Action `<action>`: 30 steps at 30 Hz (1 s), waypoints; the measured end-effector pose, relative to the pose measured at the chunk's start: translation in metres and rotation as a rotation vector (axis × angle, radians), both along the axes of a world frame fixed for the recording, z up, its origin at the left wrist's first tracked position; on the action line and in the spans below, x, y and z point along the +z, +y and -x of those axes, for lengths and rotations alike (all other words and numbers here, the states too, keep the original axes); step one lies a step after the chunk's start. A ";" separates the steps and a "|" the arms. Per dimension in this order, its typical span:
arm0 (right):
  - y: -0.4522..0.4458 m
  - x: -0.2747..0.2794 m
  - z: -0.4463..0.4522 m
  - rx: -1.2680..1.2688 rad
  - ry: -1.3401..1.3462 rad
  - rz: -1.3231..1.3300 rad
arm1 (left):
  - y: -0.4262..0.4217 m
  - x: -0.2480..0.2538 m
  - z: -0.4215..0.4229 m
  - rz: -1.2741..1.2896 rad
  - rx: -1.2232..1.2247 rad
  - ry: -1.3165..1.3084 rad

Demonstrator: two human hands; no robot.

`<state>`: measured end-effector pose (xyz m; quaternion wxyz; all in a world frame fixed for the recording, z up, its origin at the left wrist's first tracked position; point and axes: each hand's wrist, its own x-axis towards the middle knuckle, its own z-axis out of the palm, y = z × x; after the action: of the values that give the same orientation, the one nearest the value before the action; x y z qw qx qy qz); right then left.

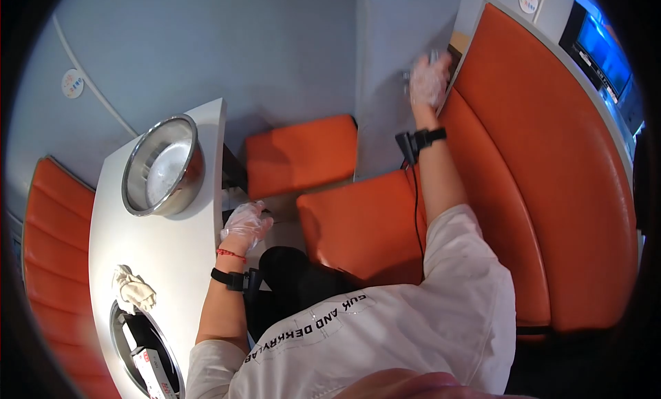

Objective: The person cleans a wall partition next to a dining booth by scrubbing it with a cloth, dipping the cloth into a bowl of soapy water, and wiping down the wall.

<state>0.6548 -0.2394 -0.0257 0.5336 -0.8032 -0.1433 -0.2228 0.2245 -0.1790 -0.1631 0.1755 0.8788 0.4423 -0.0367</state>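
Note:
My right hand (pixel 428 84), in a clear plastic glove, reaches to the wall corner beside the bench's backrest. Its fingers are closed round a small greyish, shiny thing (pixel 434 57), mostly hidden and a little blurred. My left hand (pixel 246 225), also gloved, is low at the near edge of the white table (pixel 160 244). Its fingers are curled, with something dark by the fingertips that I cannot make out. On the table behind it stands a metal basin (pixel 184 192) with whitish, foamy contents. A crumpled cream cloth (pixel 134 289) lies farther along the table.
An orange bench seat (pixel 365 223) and its tall backrest (pixel 551 158) curve round my right side. Another orange seat (pixel 303 154) is against the wall. A round table opening (pixel 172 358) holds a white box (pixel 153 373). A lit screen (pixel 606 44) stands beyond the backrest.

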 end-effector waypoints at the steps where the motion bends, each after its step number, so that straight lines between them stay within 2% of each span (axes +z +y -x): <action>1: 0.001 0.028 0.009 0.029 -0.113 -0.035 | 0.000 0.000 0.000 0.004 0.005 0.006; 4: 0.013 0.071 0.017 0.087 -0.429 -0.073 | 0.006 -0.011 0.005 -0.018 -0.013 0.028; 7: 0.022 0.046 0.004 0.078 -0.574 -0.239 | 0.004 -0.004 0.002 -0.028 -0.064 0.083; 10: 0.016 -0.013 -0.001 0.059 -0.410 -0.178 | 0.002 -0.012 0.010 -0.054 -0.081 0.049; 13: 0.006 -0.106 0.002 -0.023 -0.133 0.007 | 0.002 -0.015 0.005 -0.072 -0.088 0.020; 16: -0.013 -0.211 -0.024 0.056 0.148 0.423 | 0.003 -0.015 0.004 -0.097 -0.113 0.029; 17: -0.017 -0.222 -0.030 0.165 0.287 0.409 | 0.013 -0.032 0.007 -0.140 -0.145 0.051; 18: -0.021 -0.234 -0.037 0.262 0.431 0.399 | 0.013 -0.027 0.009 -0.127 -0.107 0.036; 20: -0.018 -0.214 -0.017 0.231 0.153 0.291 | 0.009 -0.021 0.007 -0.084 -0.060 0.001; 22: -0.015 -0.122 0.035 0.215 0.056 0.191 | 0.010 -0.019 0.008 -0.043 -0.030 0.000; 24: -0.004 -0.061 0.056 0.249 -0.375 0.144 | 0.004 -0.001 0.004 0.029 0.005 0.048; 26: 0.004 -0.001 0.064 0.316 -0.650 0.090 | 0.005 -0.004 0.006 0.052 0.009 0.057; 29: 0.021 0.049 0.070 0.162 -1.005 0.092 | 0.006 -0.002 0.006 0.069 -0.004 0.067; 30: 0.029 0.046 0.066 0.158 -0.991 0.078 | 0.005 0.000 0.005 0.070 -0.011 0.070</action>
<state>0.5884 -0.2101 0.0206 0.3863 -0.6070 -0.4478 -0.5309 0.2193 -0.1735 -0.1635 0.1904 0.8727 0.4416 -0.0841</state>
